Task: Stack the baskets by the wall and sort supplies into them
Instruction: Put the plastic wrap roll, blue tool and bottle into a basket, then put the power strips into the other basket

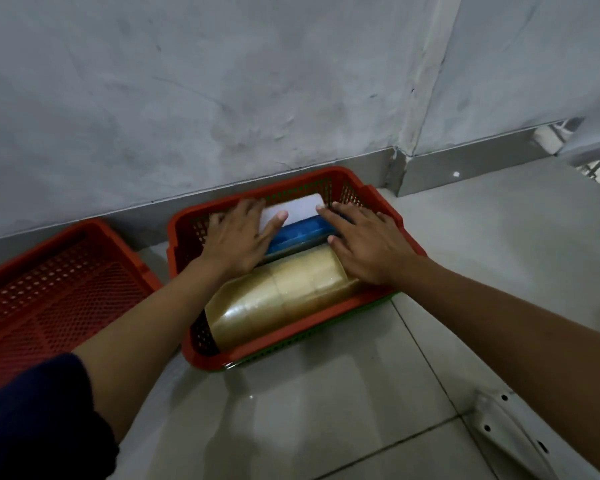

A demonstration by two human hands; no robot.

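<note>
An orange mesh basket [378, 199] sits against the wall, nested on a green basket [302, 336] whose edge shows underneath. Inside lie a sleeve of clear packing tape rolls [274, 299], a blue pack [302, 230] and a white pack [291, 207] behind it. My left hand [238, 235] lies flat with spread fingers on the left end of the blue and white packs. My right hand [364, 245] rests flat on their right end and on the tape rolls, fingers straight.
A second orange mesh basket [49, 289] stands to the left on the tiled floor, touching the wall's skirting. A white perforated metal bracket [510, 431] lies at the lower right. The grey wall corner is behind the baskets.
</note>
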